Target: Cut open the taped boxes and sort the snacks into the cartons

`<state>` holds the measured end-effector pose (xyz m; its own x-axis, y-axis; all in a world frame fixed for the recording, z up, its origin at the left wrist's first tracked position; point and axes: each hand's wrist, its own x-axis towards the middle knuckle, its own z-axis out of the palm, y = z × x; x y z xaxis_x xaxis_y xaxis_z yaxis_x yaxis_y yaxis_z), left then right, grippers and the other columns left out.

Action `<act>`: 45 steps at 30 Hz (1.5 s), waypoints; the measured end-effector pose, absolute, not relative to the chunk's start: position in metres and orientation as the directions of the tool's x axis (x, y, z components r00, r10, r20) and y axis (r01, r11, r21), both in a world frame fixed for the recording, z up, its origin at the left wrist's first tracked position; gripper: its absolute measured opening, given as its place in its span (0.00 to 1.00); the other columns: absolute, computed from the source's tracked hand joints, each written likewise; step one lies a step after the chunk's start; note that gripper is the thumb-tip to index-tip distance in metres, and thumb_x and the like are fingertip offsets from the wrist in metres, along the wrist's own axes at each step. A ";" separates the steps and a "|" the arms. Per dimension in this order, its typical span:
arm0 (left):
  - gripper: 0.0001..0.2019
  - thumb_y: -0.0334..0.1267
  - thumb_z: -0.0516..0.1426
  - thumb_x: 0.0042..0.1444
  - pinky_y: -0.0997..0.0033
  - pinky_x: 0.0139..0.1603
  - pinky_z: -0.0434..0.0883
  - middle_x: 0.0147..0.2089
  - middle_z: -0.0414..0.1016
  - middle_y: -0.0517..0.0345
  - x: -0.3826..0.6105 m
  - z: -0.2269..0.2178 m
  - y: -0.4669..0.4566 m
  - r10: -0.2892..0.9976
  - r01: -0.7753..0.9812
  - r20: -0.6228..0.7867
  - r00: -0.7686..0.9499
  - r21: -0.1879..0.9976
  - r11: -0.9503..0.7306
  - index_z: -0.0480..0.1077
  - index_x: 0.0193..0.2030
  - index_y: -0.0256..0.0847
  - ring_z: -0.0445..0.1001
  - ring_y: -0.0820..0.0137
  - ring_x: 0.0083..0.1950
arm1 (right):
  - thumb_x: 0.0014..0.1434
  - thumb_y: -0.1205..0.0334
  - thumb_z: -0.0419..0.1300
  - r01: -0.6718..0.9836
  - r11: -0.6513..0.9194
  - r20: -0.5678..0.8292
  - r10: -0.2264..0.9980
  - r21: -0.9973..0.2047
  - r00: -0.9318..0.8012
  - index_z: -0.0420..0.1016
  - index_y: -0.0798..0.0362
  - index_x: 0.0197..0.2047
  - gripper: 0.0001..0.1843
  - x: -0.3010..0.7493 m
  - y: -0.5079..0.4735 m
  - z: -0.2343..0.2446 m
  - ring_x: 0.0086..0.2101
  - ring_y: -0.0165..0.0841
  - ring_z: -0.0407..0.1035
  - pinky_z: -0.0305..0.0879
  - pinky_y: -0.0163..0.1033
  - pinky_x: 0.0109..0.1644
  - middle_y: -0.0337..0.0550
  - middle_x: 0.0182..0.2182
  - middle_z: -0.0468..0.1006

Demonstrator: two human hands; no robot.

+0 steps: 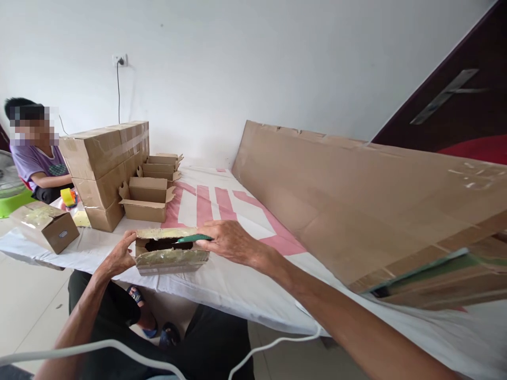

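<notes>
A taped cardboard box (172, 261) rests at the near edge of the cloth-covered table, with a dark gap along its top between the flaps. My left hand (119, 257) grips its left end, thumb on the upper corner and fingers at the side. At the box's right end is my right hand (229, 240), closed around a slim green tool (195, 238) that lies over the gap. Its exact kind does not show clearly. The inside of the box is dark, so I cannot make out its contents.
Stacked closed boxes (103, 169) stand at the left, with several small open boxes (146, 206) beside them. A taped box (45, 224) and a yellow tape roll (68, 197) lie further left, near a seated person (37, 158). A large cardboard panel (336, 200) leans at right; a white cable (277, 345) crosses the front.
</notes>
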<state>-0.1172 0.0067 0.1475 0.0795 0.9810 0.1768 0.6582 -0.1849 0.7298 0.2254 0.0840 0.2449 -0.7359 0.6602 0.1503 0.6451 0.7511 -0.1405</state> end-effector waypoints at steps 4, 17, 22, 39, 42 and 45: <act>0.29 0.39 0.67 0.51 0.58 0.56 0.80 0.67 0.71 0.49 -0.123 0.147 0.013 0.978 0.648 0.187 0.093 0.734 -0.202 0.77 0.63 0.49 0.75 0.53 0.63 | 0.67 0.59 0.57 0.719 0.659 0.174 0.752 -0.220 -0.636 0.87 0.47 0.42 0.14 0.275 0.102 0.245 0.34 0.35 0.72 0.57 0.39 0.38 0.42 0.35 0.85; 0.53 0.62 0.73 0.48 0.47 0.63 0.78 0.83 0.57 0.42 -0.142 0.147 0.027 0.995 0.550 0.061 0.079 0.830 -0.094 0.63 0.79 0.52 0.60 0.34 0.79 | 0.72 0.54 0.49 0.703 0.469 0.406 0.872 -0.535 -0.273 0.76 0.52 0.54 0.19 0.287 0.117 0.034 0.44 0.45 0.77 0.73 0.45 0.49 0.52 0.43 0.82; 0.66 0.62 0.76 0.43 0.42 0.69 0.73 0.86 0.48 0.39 -0.143 0.151 0.028 0.992 0.564 0.023 0.124 0.821 -0.089 0.49 0.85 0.52 0.55 0.34 0.82 | 0.70 0.55 0.52 0.745 0.444 0.353 0.888 -0.498 -0.294 0.78 0.54 0.56 0.20 0.278 0.111 0.000 0.49 0.48 0.74 0.71 0.51 0.55 0.55 0.47 0.81; 0.65 0.57 0.76 0.40 0.45 0.72 0.72 0.81 0.61 0.40 -0.176 0.163 0.026 0.989 0.600 -0.059 0.134 0.800 -0.034 0.53 0.83 0.47 0.71 0.44 0.74 | 0.74 0.38 0.51 0.151 0.371 0.276 0.858 -0.917 -0.433 0.77 0.50 0.65 0.31 0.190 0.090 0.088 0.57 0.46 0.77 0.73 0.52 0.63 0.54 0.58 0.83; 0.66 0.58 0.76 0.39 0.46 0.74 0.70 0.83 0.57 0.39 -0.175 0.165 0.027 0.991 0.617 -0.071 0.118 0.787 -0.017 0.54 0.83 0.46 0.67 0.42 0.77 | 0.70 0.39 0.58 0.231 0.368 0.265 0.886 -0.901 -0.380 0.71 0.49 0.71 0.34 0.184 0.090 0.099 0.62 0.47 0.74 0.72 0.53 0.65 0.55 0.63 0.79; 0.62 0.61 0.75 0.41 0.45 0.74 0.70 0.83 0.57 0.40 -0.167 0.166 0.029 0.995 0.631 -0.052 0.084 0.776 -0.013 0.59 0.81 0.45 0.65 0.40 0.78 | 0.62 0.42 0.67 0.363 0.361 0.247 0.914 -0.859 -0.323 0.64 0.49 0.75 0.44 0.175 0.092 0.112 0.64 0.49 0.72 0.70 0.53 0.66 0.55 0.68 0.74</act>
